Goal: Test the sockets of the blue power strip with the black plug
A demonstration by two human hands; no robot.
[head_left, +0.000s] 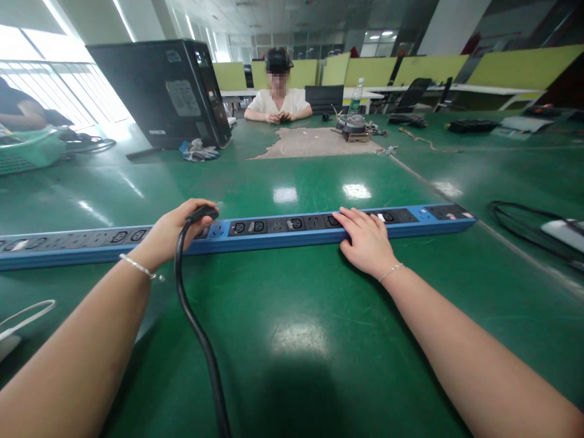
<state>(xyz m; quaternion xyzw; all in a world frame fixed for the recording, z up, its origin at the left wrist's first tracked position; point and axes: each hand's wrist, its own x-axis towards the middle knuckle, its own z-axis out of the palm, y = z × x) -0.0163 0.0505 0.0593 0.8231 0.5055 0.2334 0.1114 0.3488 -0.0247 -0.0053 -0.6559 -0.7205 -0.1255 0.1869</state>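
A long blue power strip (264, 241) with black sockets lies across the green table (292, 292). Just over its left half, my left hand (176, 228) is closed around the black plug (203, 213) of a thick power cord (198, 328). The cord hangs from the plug and runs toward me out of the frame. The plug's prongs are not visible. My right hand (366, 238) rests on the strip farther right, holding nothing, its fingers laid flat over the sockets and the thumb against the front side.
At the back left stands a black computer case (159, 94) with gloves (199, 150) beside it. A green basket (31, 149) sits far left. Across the table sits a person (279, 100); a water bottle (356, 97) is nearby. Black cable (511, 213) loops at right.
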